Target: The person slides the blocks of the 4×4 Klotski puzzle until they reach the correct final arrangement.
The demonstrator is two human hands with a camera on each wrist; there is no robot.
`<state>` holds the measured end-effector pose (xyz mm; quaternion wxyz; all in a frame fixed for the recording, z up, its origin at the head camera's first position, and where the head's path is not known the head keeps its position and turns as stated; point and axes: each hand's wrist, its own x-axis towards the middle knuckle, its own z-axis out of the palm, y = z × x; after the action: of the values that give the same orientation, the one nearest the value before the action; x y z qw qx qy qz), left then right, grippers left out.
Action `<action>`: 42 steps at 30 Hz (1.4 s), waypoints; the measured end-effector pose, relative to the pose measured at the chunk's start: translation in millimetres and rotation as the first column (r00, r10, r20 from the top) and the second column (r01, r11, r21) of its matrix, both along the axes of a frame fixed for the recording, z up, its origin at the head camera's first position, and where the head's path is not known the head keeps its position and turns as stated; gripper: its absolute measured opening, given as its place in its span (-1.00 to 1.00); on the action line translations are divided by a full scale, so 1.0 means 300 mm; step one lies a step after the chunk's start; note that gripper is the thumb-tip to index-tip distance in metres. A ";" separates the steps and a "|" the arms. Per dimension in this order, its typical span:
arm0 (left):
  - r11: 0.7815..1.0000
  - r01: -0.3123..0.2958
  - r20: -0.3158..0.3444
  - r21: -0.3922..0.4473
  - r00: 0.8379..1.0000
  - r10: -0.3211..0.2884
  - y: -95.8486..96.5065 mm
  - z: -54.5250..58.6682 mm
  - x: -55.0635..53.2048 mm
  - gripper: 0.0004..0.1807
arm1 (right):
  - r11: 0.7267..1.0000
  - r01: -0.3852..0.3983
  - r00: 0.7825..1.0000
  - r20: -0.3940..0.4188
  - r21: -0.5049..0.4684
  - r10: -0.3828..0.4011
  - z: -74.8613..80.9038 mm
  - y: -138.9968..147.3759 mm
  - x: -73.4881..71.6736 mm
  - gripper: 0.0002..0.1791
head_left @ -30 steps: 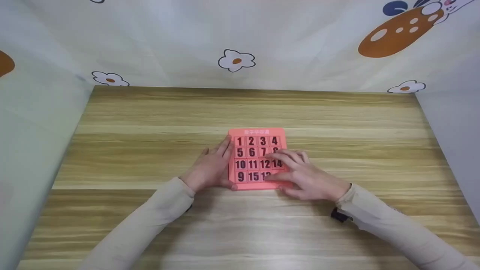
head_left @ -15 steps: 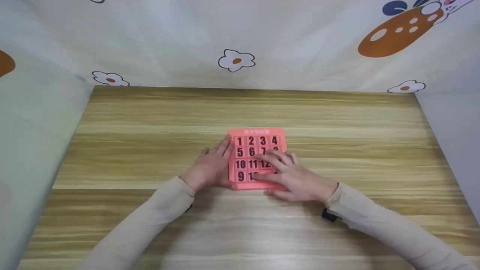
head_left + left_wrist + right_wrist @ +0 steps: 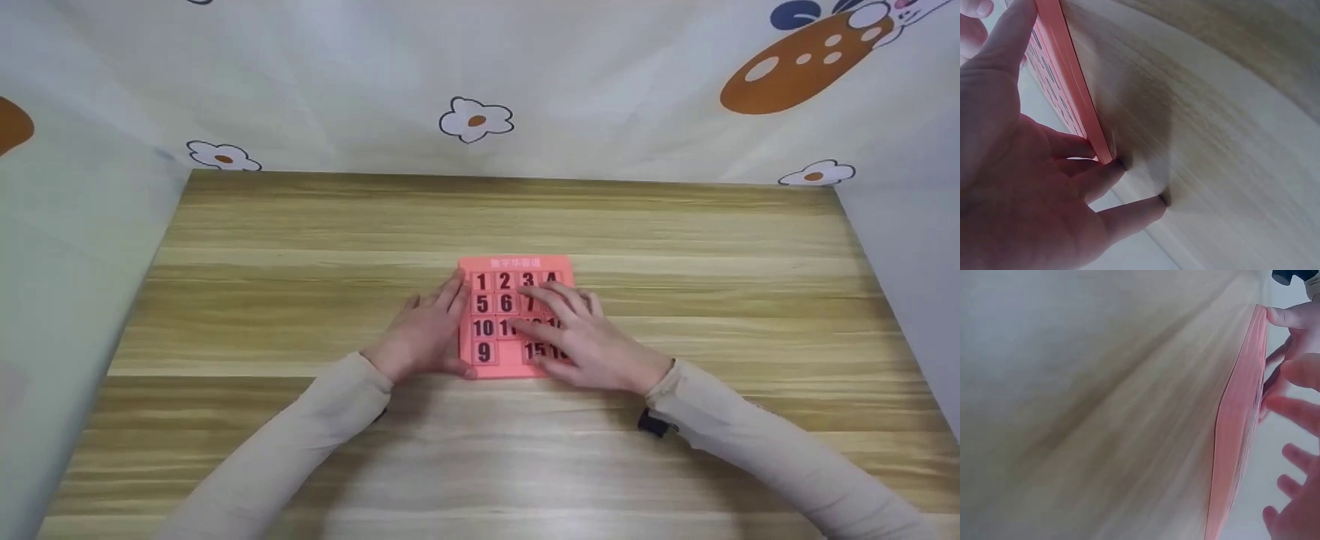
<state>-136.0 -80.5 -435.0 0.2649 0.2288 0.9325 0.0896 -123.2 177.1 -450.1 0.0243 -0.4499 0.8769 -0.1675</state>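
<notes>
A pink number sliding puzzle [image 3: 514,370] lies flat on the wooden table in the head view, its tiles bearing dark numbers. My left hand [image 3: 420,334] holds its left side, thumb at the near corner and fingertips toward the far end; in the left wrist view two fingertips reach the tabletop. Over the right part of the puzzle, my right hand [image 3: 600,345] has its fingers spread and covers several tiles. One of its fingertips is at the tile 15 [image 3: 534,351]. Between tile 9 [image 3: 484,352] and tile 15 is a bare slot.
The wood-grain table [image 3: 300,247] surrounds the puzzle. Behind it rises a pale cloth [image 3: 360,90] printed with flowers and an orange shape. Pale walls stand at the left and right. A dark band shows at each cuff.
My right hand has moved left across the tiles, then slightly away from me. Tile 15 and the tile beside it have slid right, leaving the slot beside 9. The left hand stays put.
</notes>
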 end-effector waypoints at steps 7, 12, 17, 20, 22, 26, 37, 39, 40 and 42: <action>1.000 0.016 -0.006 0.001 1.000 -0.016 0.001 0.001 0.000 0.40 | 0.993 -0.115 0.993 0.001 -0.029 0.115 0.011 0.006 0.016 -0.57; 1.000 0.024 -0.014 0.019 1.000 -0.024 -0.004 0.004 0.001 0.41 | 0.998 -0.013 0.998 -0.063 -0.063 0.009 0.006 0.019 0.013 -0.63; 0.999 0.012 -0.005 0.031 1.000 -0.012 -0.003 0.007 0.001 0.41 | 1.000 0.004 0.998 -0.057 -0.020 -0.005 -0.008 0.011 0.016 -0.51; 1.000 0.008 0.000 0.030 1.000 -0.008 -0.004 0.007 0.001 0.40 | 0.999 -0.031 0.998 -0.049 0.017 0.032 -0.014 0.012 0.019 -0.41; 1.000 0.008 0.001 0.028 1.000 -0.008 -0.003 0.006 0.001 0.40 | 1.000 0.002 0.998 -0.066 -0.004 -0.002 -0.014 0.021 0.016 -0.44; 1.000 0.007 0.001 0.025 1.000 -0.007 -0.002 0.005 0.000 0.40 | 0.978 0.174 0.974 -0.123 -0.118 -0.188 -0.004 0.050 0.009 -0.74; 1.000 0.005 0.008 0.022 1.000 -0.005 -0.006 0.001 -0.003 0.41 | 0.992 -0.025 0.998 -0.065 -0.120 0.017 -0.003 0.084 0.007 -0.68; 1.000 0.006 0.012 0.022 1.000 -0.006 -0.004 0.001 -0.004 0.41 | 0.987 -0.058 0.997 -0.052 -0.153 0.051 0.004 0.098 0.001 -0.80; 1.000 0.003 0.017 0.022 1.000 -0.004 -0.003 0.001 -0.005 0.41 | 0.985 -0.071 0.997 -0.045 -0.159 0.064 0.006 0.105 -0.003 -0.85; 1.000 -0.003 0.023 0.017 1.000 0.002 -0.002 0.000 -0.006 0.41 | 0.988 -0.075 0.996 -0.051 -0.137 0.068 0.011 0.117 -0.010 -0.88</action>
<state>-137.8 -81.2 -435.0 0.2735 0.2289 0.9288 0.1006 -126.3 212.2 -446.8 -0.0214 -0.4854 0.8467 -0.2167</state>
